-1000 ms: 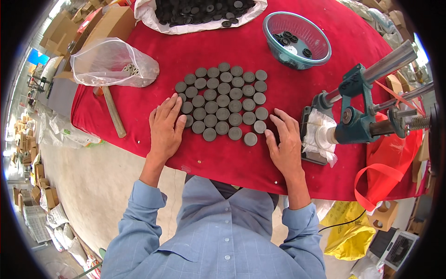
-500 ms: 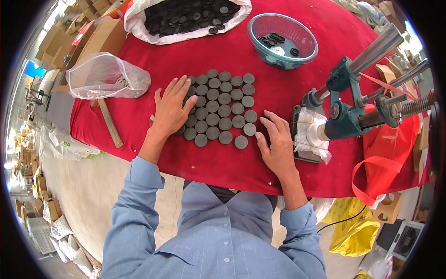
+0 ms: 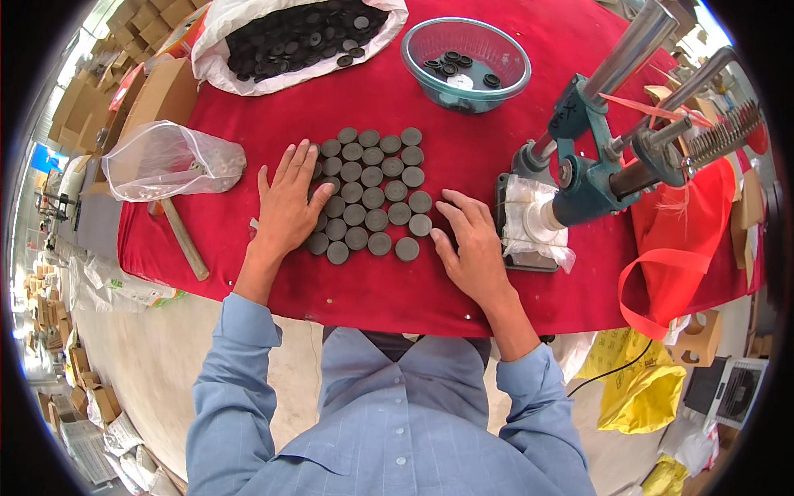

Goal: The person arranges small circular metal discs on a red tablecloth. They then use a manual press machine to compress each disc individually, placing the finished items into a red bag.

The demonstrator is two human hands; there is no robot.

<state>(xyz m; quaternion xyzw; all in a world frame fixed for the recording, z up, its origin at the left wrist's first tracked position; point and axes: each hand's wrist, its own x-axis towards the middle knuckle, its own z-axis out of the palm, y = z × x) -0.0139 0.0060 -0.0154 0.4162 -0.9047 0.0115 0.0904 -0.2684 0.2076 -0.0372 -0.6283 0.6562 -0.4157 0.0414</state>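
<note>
Dark grey round discs (image 3: 372,197) lie flat on the red cloth in a packed block of uneven rows. My left hand (image 3: 287,197) rests along the block's left side, fingers stretched out and thumb apart, touching the discs at that edge and hiding some. At the lower right of the block, my right hand (image 3: 471,248) lies on the cloth with fingers spread and slightly bent. Its fingertips are beside the outermost discs; whether they touch, I cannot tell. Neither hand grips anything.
A teal hand press (image 3: 571,178) stands to the right, beside a red bag (image 3: 686,240). Behind are a white sack (image 3: 217,62) of black discs and a teal bowl (image 3: 504,91) with a few black rings. A clear plastic bag (image 3: 157,161) and hammer (image 3: 184,240) lie left.
The whole view has shifted and turned slightly, so the table things appear farther left. Both hands and the disc block keep about the same arrangement.
</note>
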